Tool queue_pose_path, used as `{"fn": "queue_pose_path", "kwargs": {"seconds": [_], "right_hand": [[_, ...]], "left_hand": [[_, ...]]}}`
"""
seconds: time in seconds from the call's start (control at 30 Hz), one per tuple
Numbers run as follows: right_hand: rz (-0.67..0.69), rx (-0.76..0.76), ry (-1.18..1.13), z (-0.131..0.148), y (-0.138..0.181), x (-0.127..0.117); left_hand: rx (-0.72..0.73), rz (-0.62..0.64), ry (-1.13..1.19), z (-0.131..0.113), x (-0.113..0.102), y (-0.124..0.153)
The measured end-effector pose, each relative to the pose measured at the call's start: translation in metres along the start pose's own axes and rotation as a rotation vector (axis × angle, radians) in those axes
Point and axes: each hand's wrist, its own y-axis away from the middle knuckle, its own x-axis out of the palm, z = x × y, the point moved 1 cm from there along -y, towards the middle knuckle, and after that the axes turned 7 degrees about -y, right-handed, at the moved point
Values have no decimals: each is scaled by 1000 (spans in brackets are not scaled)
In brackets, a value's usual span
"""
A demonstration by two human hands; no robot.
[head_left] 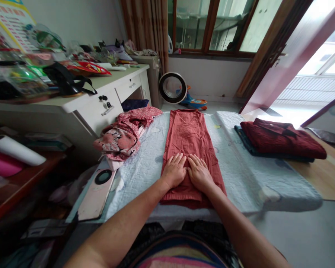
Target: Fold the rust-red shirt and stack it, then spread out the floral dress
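Observation:
A long rust-red garment (188,136), folded into a narrow strip, lies lengthwise on a pale blue quilted pad (240,167) covering the table. My left hand (174,170) and my right hand (198,172) rest side by side on the near part of the garment, palms down, fingers stretched flat and touching the cloth. Neither hand grips anything.
A crumpled red floral cloth (125,134) lies at the pad's left edge. Folded dark red clothes (281,140) are stacked at the right on the wooden tabletop. A pink phone (99,191) lies at the near left. A cluttered white desk (95,96) stands left.

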Motion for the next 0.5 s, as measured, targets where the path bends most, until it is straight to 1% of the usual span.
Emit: {"fn": "queue_pose_path", "kwargs": {"seconds": [0.17,0.5], "right_hand": [[29,16,47,-3,6,2],[24,46,110,-16,18,-1]], "left_hand": [[-14,-13,-34,1,2,2],[-65,-42,-59,0,3,4]]}}
